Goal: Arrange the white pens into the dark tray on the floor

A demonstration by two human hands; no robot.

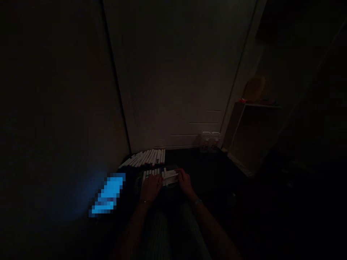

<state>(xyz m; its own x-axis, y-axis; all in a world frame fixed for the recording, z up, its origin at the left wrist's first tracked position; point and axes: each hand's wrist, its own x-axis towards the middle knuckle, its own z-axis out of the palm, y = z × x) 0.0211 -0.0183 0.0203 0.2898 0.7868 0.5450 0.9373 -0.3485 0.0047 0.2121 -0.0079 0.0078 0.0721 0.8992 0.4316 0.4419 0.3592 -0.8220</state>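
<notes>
A white marker (171, 176) lies nearly level between my two hands, over a clear case (137, 182). My right hand (185, 181) pinches the marker's right end. The closed fingers of my left hand (151, 187) are at its other end, which looks reddish. Several white markers (148, 173) stand side by side in the left part of the case, partly hidden by my left hand. Behind the case, a fanned row of more white markers (149, 157) lies on the dark table (187, 159).
Two clear containers with labels (210, 142) stand at the table's back right, against the pale wall panel (176, 90). A bright blue, pixelated screen (108, 195) glows at the left. To the right is a cabinet (249, 133) with an orange object (255, 88) on top. Lighting is very dim.
</notes>
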